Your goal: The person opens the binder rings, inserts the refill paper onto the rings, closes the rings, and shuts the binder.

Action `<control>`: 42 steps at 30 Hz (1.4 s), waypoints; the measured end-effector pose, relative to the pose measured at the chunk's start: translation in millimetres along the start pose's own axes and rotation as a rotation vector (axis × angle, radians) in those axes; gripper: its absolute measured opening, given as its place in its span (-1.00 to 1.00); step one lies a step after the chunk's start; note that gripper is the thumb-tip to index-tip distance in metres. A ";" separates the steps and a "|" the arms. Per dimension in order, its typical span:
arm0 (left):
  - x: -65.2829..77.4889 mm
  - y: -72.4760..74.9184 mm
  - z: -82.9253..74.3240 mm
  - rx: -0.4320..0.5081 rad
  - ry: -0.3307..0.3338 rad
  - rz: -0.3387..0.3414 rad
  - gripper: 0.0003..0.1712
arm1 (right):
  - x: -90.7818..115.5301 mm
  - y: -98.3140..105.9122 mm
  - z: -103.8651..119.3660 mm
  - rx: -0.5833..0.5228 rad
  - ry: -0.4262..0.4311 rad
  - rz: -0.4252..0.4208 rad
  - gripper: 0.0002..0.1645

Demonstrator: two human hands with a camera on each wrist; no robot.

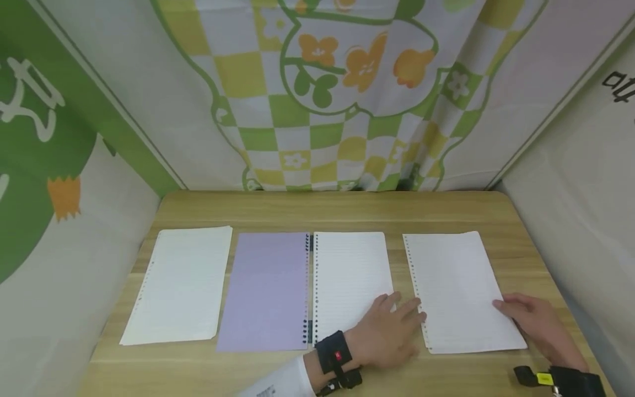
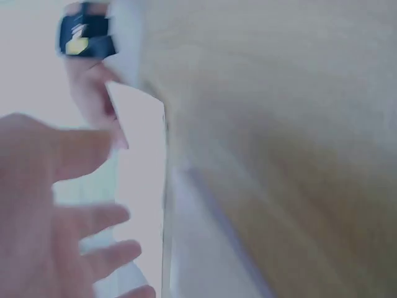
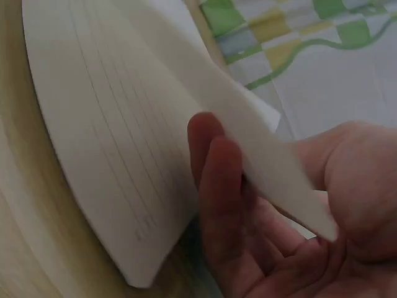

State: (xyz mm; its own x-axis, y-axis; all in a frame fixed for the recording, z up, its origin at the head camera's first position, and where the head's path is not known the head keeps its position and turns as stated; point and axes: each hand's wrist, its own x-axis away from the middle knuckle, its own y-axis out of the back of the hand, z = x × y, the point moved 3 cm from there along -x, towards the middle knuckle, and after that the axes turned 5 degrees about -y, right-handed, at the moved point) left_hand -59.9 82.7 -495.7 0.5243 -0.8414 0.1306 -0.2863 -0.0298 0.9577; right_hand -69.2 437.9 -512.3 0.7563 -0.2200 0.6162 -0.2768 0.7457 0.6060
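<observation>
A stack of white lined loose-leaf paper [image 1: 453, 286], with punched holes down its left edge, is on the right. My right hand [image 1: 538, 325] pinches its right edge; in the right wrist view the paper [image 3: 248, 136] passes between thumb and fingers, some of it bent apart. My left hand [image 1: 389, 331], fingers spread and relaxed, reaches over the lower right corner of an open binder notebook's lined page [image 1: 349, 270], fingertips at the loose stack's punched edge. Whether they touch it, I cannot tell. The left wrist view is blurred and shows nothing between the left hand's [image 2: 68, 205] fingers.
The notebook's purple cover [image 1: 265, 292] lies flat, joined to the lined page by dark binding. Another white punched paper stack [image 1: 178, 286] lies at the left. The wooden table [image 1: 337, 209] meets a checked curtain [image 1: 297, 132] behind, with pale walls at both sides.
</observation>
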 end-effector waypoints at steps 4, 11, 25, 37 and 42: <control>5.4 12.6 24.3 0.340 0.069 -0.158 -0.32 | 2.6 -9.3 -3.6 -0.167 -0.037 0.061 0.12; 22.6 22.4 68.2 0.846 0.251 -0.273 -0.35 | 24.3 -38.1 19.9 -0.412 0.012 0.110 -0.22; 65.8 21.6 126.7 0.940 0.526 -0.573 -0.72 | 42.4 -120.2 83.2 -0.442 0.048 0.076 -0.37; 96.0 21.2 170.5 0.841 0.752 -0.594 -0.71 | 44.8 -167.6 138.6 -0.297 0.151 -0.022 -0.50; 96.3 14.4 176.9 0.827 0.806 -0.559 -0.67 | 42.4 -173.9 145.3 -0.290 0.151 -0.050 -0.58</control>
State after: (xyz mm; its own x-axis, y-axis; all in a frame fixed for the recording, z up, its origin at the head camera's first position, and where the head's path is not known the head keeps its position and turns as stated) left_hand -155.4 -94.2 -514.6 0.9858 -0.0521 0.1597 -0.1298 -0.8399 0.5270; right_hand -75.2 207.4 -518.5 0.8500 -0.1808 0.4947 -0.0737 0.8892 0.4516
